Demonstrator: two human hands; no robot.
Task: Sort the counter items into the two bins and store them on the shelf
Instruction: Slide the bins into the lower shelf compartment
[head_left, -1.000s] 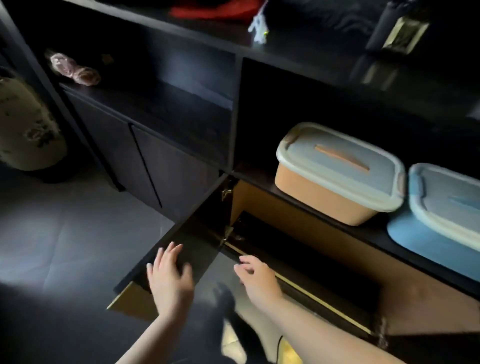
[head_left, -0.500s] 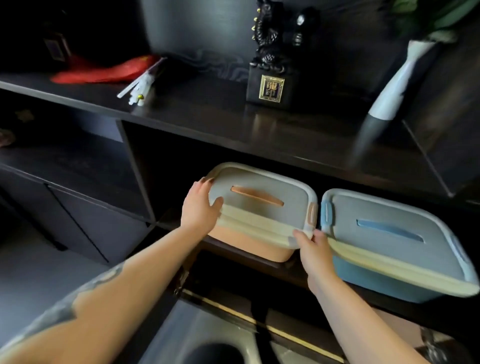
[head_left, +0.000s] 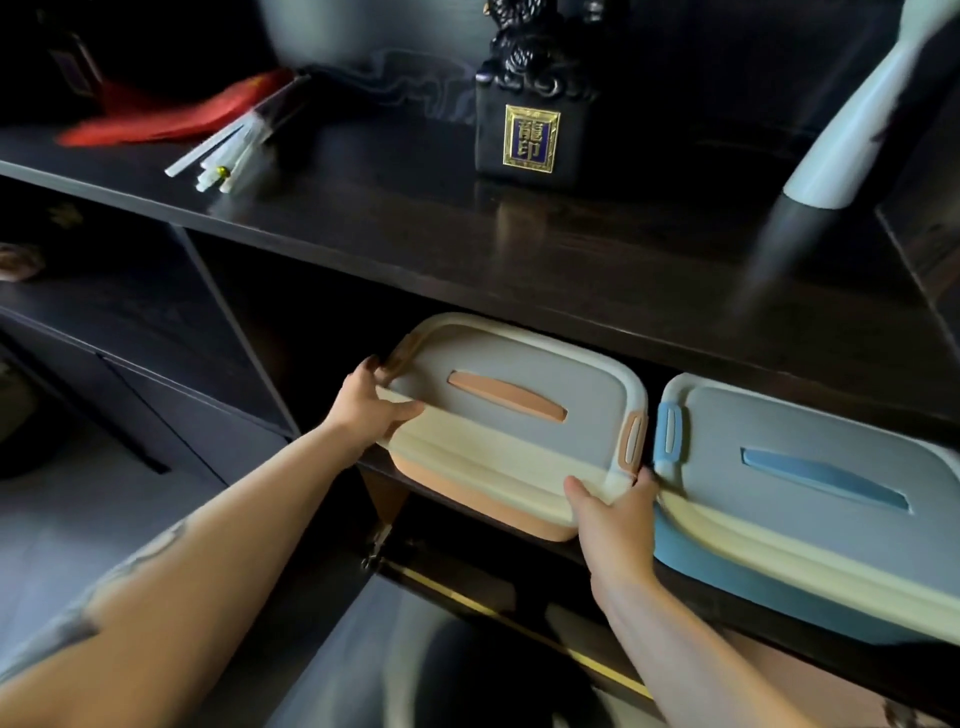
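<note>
On the shelf (head_left: 467, 525), the orange bin (head_left: 498, 457) is now gripped at 9 and 4 o'clock by both hands, left hand (head_left: 371, 410) and right hand (head_left: 613, 519), having been reached from below; storing seems nearly done.

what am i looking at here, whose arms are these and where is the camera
There is no machine here. The arms belong to a person, and the single picture comes from a camera worn on that person's head, looking forward and down.

The left hand and right hand each grip an edge of the orange bin, which has a grey lid and sits in a dark shelf opening. A blue bin with a similar lid sits close beside it on the right.

On the shelf top above lie a red cloth, a bundle of white sticks, a black box with a gold label and a white vase.
</note>
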